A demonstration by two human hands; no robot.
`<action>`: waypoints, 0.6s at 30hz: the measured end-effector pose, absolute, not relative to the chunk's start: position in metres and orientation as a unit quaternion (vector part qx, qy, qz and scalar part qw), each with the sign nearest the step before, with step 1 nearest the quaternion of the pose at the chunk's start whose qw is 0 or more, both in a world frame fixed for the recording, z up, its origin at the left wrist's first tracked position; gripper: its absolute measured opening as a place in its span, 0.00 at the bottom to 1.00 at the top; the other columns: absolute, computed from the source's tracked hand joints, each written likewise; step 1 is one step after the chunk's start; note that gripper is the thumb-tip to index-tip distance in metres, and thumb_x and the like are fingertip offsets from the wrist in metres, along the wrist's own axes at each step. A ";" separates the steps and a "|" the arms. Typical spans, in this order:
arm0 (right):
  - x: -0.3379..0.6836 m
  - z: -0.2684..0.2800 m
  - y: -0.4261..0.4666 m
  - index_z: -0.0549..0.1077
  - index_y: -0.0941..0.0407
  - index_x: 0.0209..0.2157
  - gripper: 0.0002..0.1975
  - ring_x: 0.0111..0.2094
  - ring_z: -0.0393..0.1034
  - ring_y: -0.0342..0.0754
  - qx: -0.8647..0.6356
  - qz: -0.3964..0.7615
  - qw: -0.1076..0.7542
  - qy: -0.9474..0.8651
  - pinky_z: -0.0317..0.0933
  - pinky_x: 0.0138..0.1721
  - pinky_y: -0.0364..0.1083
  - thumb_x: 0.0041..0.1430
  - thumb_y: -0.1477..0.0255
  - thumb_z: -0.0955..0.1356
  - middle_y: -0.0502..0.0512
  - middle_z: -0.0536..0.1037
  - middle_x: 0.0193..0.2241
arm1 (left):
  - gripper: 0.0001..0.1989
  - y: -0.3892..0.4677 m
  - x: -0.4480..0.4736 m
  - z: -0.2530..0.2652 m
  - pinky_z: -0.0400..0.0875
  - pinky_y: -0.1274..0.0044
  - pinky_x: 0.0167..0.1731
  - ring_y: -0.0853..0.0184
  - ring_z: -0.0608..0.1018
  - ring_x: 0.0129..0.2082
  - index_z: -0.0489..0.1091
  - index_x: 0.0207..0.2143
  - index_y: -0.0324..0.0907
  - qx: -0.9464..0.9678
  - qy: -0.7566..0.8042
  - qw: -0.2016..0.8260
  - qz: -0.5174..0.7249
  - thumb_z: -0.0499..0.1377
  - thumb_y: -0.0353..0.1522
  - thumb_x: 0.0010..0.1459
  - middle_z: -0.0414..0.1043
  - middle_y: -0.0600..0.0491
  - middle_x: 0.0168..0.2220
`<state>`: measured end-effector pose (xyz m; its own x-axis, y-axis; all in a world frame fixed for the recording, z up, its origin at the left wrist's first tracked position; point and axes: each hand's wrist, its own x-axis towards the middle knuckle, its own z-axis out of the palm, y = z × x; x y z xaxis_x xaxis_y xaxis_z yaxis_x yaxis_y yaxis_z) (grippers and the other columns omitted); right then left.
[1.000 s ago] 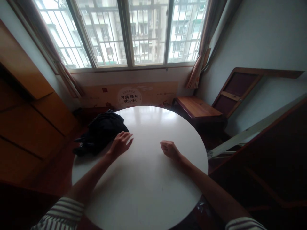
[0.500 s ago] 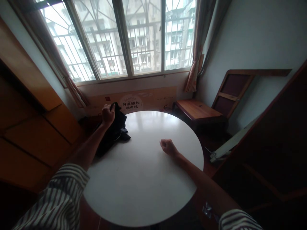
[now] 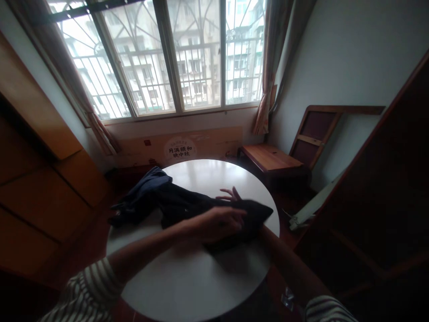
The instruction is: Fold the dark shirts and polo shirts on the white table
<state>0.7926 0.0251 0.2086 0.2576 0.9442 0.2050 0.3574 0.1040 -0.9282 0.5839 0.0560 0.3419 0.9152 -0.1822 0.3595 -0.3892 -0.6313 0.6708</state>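
Observation:
A dark navy or black garment (image 3: 187,201) lies across the round white table (image 3: 187,286), bunched at the left and drawn out towards the right; its exact kind does not show. My left hand (image 3: 224,220) is on top of the garment's right part, its fingers smeared by motion, so their grip is unclear. Beyond the cloth my right hand (image 3: 231,193) shows spread fingers. The garment's right end covers my right wrist and part of that hand.
A low wooden table (image 3: 271,157) stands at the back right, with a wooden framed panel (image 3: 310,134) behind it. Wooden cabinets (image 3: 77,192) line the left. A printed banner (image 3: 208,145) runs below the barred window (image 3: 197,58).
The garment has come from the table's left edge across to the right. My left hand has moved right and nearer. My right hand, closed before, now has its fingers spread behind the cloth.

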 end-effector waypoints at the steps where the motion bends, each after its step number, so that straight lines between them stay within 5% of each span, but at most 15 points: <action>1: 0.792 0.210 0.023 0.68 0.54 0.56 0.34 0.42 0.77 0.58 -0.598 0.306 0.511 -0.537 0.70 0.42 0.57 0.62 0.44 0.55 0.64 0.80 0.42 | 0.13 0.047 0.574 0.324 0.75 0.72 0.41 0.62 0.79 0.42 0.73 0.49 0.48 0.906 -0.183 0.375 0.072 0.53 0.38 0.66 0.77 0.47 0.45; 6: 0.788 0.210 0.014 0.71 0.56 0.54 0.36 0.45 0.75 0.57 -0.547 0.392 0.518 -0.528 0.68 0.48 0.56 0.44 0.56 0.76 0.61 0.79 0.47 | 0.20 0.087 0.531 0.270 0.62 0.61 0.59 0.56 0.71 0.56 0.69 0.57 0.45 0.981 0.047 0.105 0.157 0.47 0.30 0.66 0.71 0.45 0.55; 8: 0.786 0.209 0.014 0.74 0.57 0.50 0.32 0.45 0.75 0.58 -0.540 0.402 0.521 -0.526 0.67 0.49 0.56 0.43 0.59 0.77 0.61 0.79 0.46 | 0.22 0.122 0.520 0.257 0.56 0.57 0.61 0.51 0.65 0.61 0.66 0.59 0.42 0.961 0.202 0.011 0.186 0.50 0.37 0.66 0.64 0.42 0.60; 10: 0.784 0.209 0.015 0.77 0.58 0.45 0.26 0.44 0.75 0.58 -0.549 0.400 0.517 -0.521 0.67 0.48 0.56 0.45 0.60 0.76 0.61 0.80 0.43 | 0.34 0.149 0.509 0.247 0.58 0.55 0.59 0.44 0.62 0.62 0.60 0.63 0.35 0.922 0.342 -0.040 0.180 0.54 0.47 0.61 0.60 0.34 0.62; 13: 0.783 0.214 0.018 0.79 0.59 0.39 0.20 0.41 0.75 0.57 -0.572 0.376 0.528 -0.503 0.68 0.45 0.56 0.46 0.62 0.75 0.60 0.81 0.38 | 0.47 0.172 0.493 0.241 0.67 0.58 0.51 0.41 0.71 0.55 0.56 0.64 0.28 0.896 0.433 -0.016 0.098 0.57 0.55 0.54 0.66 0.28 0.56; 18: 0.799 0.247 0.000 0.79 0.58 0.39 0.17 0.32 0.73 0.50 -0.605 0.263 0.600 -0.452 0.67 0.33 0.47 0.52 0.60 0.71 0.56 0.79 0.32 | 0.23 0.194 0.466 0.272 0.72 0.70 0.44 0.54 0.79 0.45 0.72 0.53 0.42 0.923 0.340 0.147 0.104 0.54 0.43 0.60 0.78 0.46 0.44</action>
